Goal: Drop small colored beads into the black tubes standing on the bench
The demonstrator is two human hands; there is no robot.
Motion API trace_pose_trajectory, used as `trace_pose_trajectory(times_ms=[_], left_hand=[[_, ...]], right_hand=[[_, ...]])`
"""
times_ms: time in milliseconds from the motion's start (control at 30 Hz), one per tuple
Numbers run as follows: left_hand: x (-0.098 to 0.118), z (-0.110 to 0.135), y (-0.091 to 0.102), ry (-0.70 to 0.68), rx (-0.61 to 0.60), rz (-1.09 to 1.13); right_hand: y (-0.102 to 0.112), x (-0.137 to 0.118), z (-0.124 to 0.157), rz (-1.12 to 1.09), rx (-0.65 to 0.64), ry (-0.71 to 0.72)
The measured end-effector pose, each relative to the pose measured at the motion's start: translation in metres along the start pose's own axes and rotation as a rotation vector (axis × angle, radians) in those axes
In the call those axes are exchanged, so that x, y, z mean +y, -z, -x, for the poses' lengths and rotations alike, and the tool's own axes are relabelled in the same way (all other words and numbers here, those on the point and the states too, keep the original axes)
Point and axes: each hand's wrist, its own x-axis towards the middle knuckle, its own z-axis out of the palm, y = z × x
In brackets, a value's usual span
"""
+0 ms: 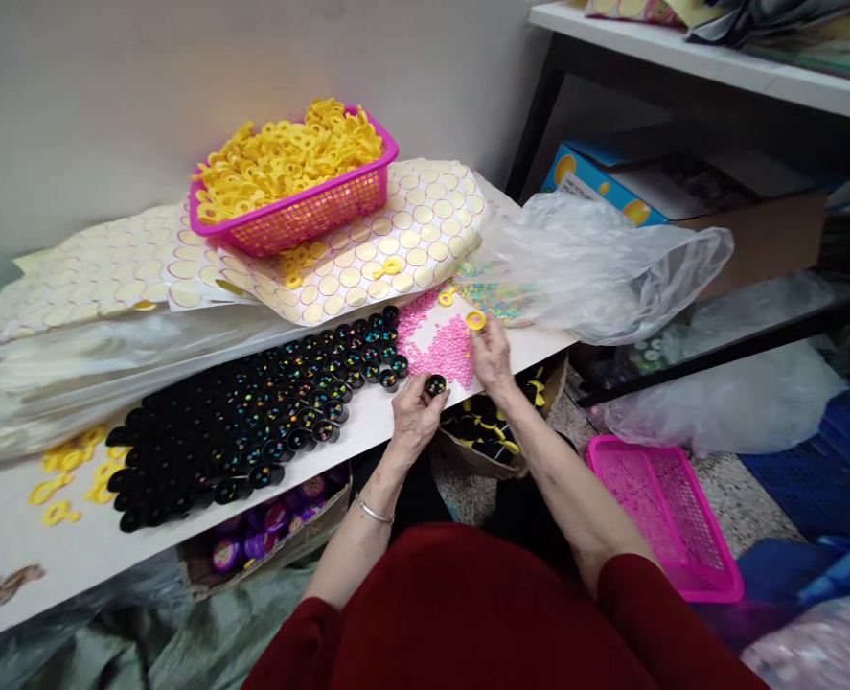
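Between the fingers of my left hand (416, 414) is a small black cup (435, 384) with coloured bits inside, held near the table's front edge. My right hand (493, 356) grips a yellow ring piece (475, 320) by its lower end, over the right side of some pink beads (447, 351). The pink beads lie spread on the white table between and beyond both hands. To the left stand many black cups (273, 407) in packed rows, those on the right holding coloured bits. Another yellow ring piece (446, 298) rests among the beads.
A pink basket (302, 206) heaped with yellow ring pieces stands on sheets of round stickers (425, 225). A clear plastic bag (597, 259) lies right. Below the table are a box of purple items (273, 522) and a box of black-and-yellow pieces (478, 431). A pink tray (665, 517) sits lower right.
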Motion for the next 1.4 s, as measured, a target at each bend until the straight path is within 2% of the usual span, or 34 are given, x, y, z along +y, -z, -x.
trace_pose_trajectory(times_ms=[100, 200, 300, 367, 467, 567, 633, 800, 967, 1133, 1400], left_hand=[[0.001, 0.0, 0.001, 0.04, -0.012, 0.033], [0.0, 0.0, 0.002, 0.068, -0.02, 0.052], [-0.002, 0.0, 0.003, 0.102, -0.014, 0.07], [-0.003, 0.001, 0.005, 0.124, -0.022, 0.081], [-0.004, 0.002, 0.007, 0.12, -0.044, 0.08], [-0.004, 0.004, 0.007, 0.081, -0.035, 0.056], [-0.004, 0.005, 0.007, 0.052, -0.024, 0.048], [-0.003, 0.007, 0.007, 0.003, -0.032, 0.04], [-0.002, 0.007, 0.007, -0.017, -0.027, 0.035], [-0.003, 0.007, 0.007, -0.041, -0.025, 0.038], [-0.001, 0.007, 0.008, -0.044, -0.031, 0.001]], right_hand=[[0.031, 0.017, -0.011, 0.318, -0.011, -0.016], [0.058, 0.03, -0.013, 0.633, -0.122, 0.02], [0.072, 0.032, -0.007, 0.739, -0.244, 0.087], [0.076, 0.029, -0.001, 0.728, -0.232, 0.119], [0.072, 0.016, 0.017, 0.533, -0.177, 0.212], [0.061, 0.001, 0.042, 0.159, -0.237, 0.318], [0.054, -0.006, 0.058, 0.025, -0.247, 0.344], [0.044, -0.012, 0.075, 0.166, -0.228, 0.409], [0.038, -0.011, 0.069, 0.227, -0.264, 0.406], [0.032, -0.012, 0.063, 0.268, -0.248, 0.373], [0.033, -0.015, 0.064, 0.457, -0.27, 0.456]])
